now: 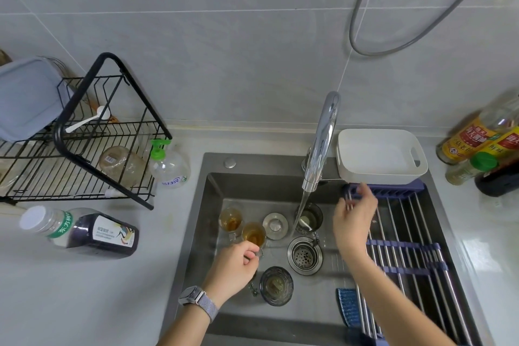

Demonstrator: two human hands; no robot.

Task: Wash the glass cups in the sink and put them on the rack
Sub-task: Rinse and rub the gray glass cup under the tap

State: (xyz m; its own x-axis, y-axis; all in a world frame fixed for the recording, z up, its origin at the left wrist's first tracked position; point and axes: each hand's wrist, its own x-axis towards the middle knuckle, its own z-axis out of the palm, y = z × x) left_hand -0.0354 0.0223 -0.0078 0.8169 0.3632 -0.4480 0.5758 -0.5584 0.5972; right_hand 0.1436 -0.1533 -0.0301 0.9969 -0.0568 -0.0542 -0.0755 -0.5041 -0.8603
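1. Your left hand (234, 261), low centre of the frame, pinches the handle of a glass cup (254, 236) holding amber liquid, down in the sink (213, 191).
2. Your right hand (354, 215) hovers loose and empty, right of the running faucet (320, 143).
3. Risk: a wet handle could slip and knock the second amber cup (230, 221) just beside it.
4. Two dark glasses (276, 285) hold residue; one sits under the stream.
5. The rack (84, 149) waits far left on the bench.
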